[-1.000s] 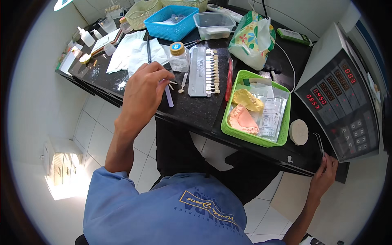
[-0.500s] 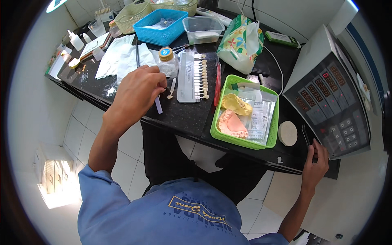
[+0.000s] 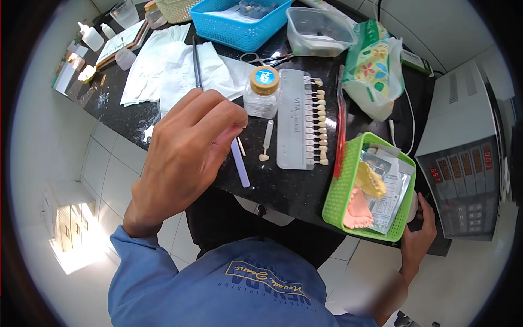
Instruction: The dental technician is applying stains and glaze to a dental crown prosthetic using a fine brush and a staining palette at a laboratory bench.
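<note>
My left hand (image 3: 190, 147) is raised over the front of the black worktop, thumb and forefinger pinched; what they hold, if anything, is hidden. Beside it lie a lilac strip (image 3: 240, 163), a thin pale stick (image 3: 241, 146) and a single tooth-coloured tab (image 3: 266, 143). Right of these are a gold-lidded jar (image 3: 261, 101) and a silver shade guide with several tabs (image 3: 291, 117). My right hand (image 3: 417, 237) has curled fingers at the pale round disc (image 3: 412, 207), half hidden behind the green basket (image 3: 338, 191), which holds pink (image 3: 357, 212) and yellow (image 3: 370, 180) dental casts.
A control unit with red digits (image 3: 457, 158) stands far right. A blue basket (image 3: 218, 30), clear container (image 3: 321, 22), floral packet (image 3: 370, 65) and scissors (image 3: 253, 58) line the back. White tissues (image 3: 141, 76), small bottles (image 3: 90, 38) and a black tool (image 3: 197, 65) are on the left.
The view has tilted and drawn nearer the worktop. My left hand stays pinched over the same area. My right hand has shifted up toward the disc; the tweezers seen by it earlier are no longer visible.
</note>
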The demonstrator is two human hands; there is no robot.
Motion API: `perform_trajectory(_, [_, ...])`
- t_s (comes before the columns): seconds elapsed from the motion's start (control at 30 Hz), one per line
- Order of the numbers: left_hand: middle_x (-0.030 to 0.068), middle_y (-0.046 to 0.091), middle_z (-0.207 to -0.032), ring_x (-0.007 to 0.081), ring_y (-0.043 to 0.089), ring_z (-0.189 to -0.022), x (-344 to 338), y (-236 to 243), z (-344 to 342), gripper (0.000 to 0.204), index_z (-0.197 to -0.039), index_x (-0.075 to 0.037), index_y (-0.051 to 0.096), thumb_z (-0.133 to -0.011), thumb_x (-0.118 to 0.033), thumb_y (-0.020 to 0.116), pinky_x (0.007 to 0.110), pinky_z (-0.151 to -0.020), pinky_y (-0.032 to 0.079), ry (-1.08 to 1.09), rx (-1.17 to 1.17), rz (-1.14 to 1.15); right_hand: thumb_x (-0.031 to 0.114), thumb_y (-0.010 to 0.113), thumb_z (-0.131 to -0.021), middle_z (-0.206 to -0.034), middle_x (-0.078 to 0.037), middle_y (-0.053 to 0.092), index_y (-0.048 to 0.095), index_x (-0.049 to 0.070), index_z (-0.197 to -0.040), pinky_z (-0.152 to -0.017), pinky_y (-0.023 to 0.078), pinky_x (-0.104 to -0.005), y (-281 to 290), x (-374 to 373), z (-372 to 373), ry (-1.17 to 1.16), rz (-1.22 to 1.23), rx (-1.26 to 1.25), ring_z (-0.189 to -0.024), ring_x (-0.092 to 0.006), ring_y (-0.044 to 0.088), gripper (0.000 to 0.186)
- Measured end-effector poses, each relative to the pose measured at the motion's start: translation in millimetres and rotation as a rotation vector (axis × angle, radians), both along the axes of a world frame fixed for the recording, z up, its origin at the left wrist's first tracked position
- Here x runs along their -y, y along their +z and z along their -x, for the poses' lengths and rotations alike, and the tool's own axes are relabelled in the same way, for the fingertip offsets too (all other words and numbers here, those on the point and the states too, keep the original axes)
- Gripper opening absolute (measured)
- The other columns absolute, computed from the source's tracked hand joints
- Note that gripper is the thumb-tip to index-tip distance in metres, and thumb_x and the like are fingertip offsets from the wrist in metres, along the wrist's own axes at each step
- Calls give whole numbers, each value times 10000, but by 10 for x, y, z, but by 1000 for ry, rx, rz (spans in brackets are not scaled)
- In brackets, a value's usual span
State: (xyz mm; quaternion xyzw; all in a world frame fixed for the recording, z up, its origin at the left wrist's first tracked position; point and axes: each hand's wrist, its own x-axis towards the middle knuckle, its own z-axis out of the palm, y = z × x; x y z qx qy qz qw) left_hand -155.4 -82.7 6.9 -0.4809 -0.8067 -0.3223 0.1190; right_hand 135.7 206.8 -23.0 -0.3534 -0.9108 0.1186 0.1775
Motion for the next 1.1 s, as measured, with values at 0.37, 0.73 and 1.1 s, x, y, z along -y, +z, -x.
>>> perform_trajectory(0.37, [54,631,-880,103,574,-779,343,-220,407,130,-889,14,630,-790,34,713,228,-731,452,35,505,-574,256,658,-874,-1295,-127,566,532,-6,-1315,-989,395,-328,412,167,32,-128,-50,-314,-1141,-212,533,529])
perform_trajectory(0.73, [150,709,-928,168,681,-881,919,-255,577,105,-909,52,659,-818,26,705,260,-785,532,-56,740,-576,326,832,-621,-1099,-155,640,646,19,-1135,-788,503,-376,410,1923,1598,651,21,-290,-935,-311,615,627])
perform_trajectory(1.1, [158,681,-876,182,683,-878,1163,-287,713,209,-1029,27,520,-858,87,626,265,-782,561,-202,943,-706,342,808,-674,-1155,-104,633,654,39,-1119,-879,384,-392,148,2379,2024,471,-235,-51,-1017,-269,548,560])
